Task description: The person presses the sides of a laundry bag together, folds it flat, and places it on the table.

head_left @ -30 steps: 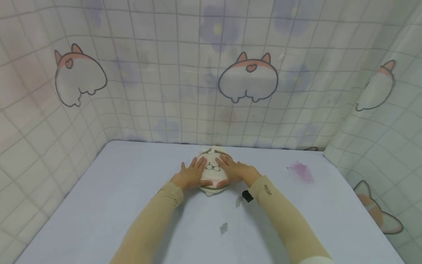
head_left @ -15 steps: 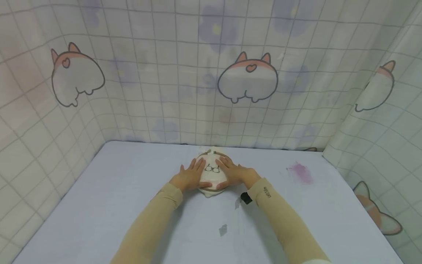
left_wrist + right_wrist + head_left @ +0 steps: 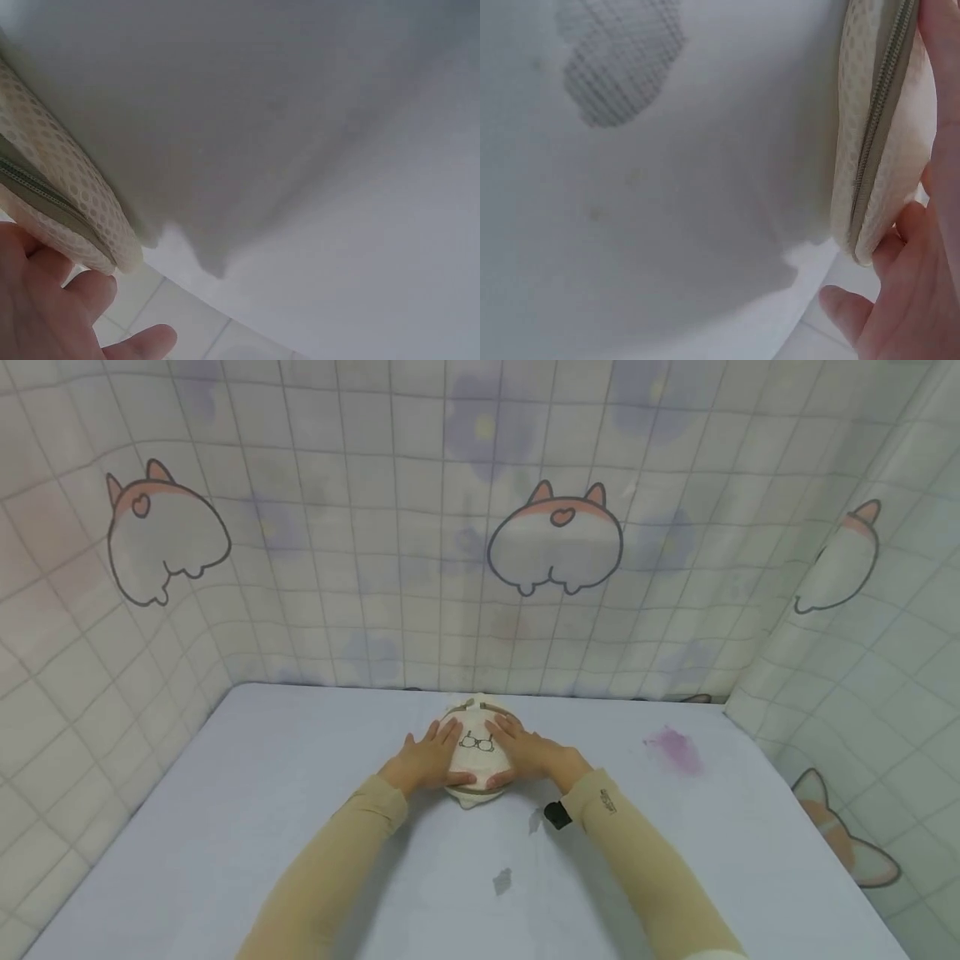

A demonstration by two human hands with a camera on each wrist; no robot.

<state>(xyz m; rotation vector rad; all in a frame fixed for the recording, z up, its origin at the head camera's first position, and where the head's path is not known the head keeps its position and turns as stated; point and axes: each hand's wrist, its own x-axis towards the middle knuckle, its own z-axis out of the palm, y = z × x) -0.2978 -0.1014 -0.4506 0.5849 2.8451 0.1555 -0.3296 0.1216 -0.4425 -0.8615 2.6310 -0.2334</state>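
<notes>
A rounded cream zip pouch (image 3: 477, 762) with a small line drawing of glasses on top lies near the back edge of the white table. Both hands rest on it from either side. The left hand (image 3: 429, 762) has its fingers extended across the pouch's left part, the thumb along the front. From the right, the right hand (image 3: 529, 754) lies over the other side, fingers pointing inward. Honeycomb mesh shows on the pouch's side wall (image 3: 71, 161) in the left wrist view. A beige-olive zipper (image 3: 877, 112) runs along its edge in the right wrist view.
The white tabletop (image 3: 300, 760) carries a pink stain (image 3: 677, 750) on the right and a grey patch (image 3: 502, 882) toward the front. A grid-patterned curtain (image 3: 337, 527) with cartoon animals surrounds the back and sides. A small black object (image 3: 557, 815) sits at the right cuff.
The scene has shifted slightly left in the head view. Both hands stay on the pouch in nearly the same pose.
</notes>
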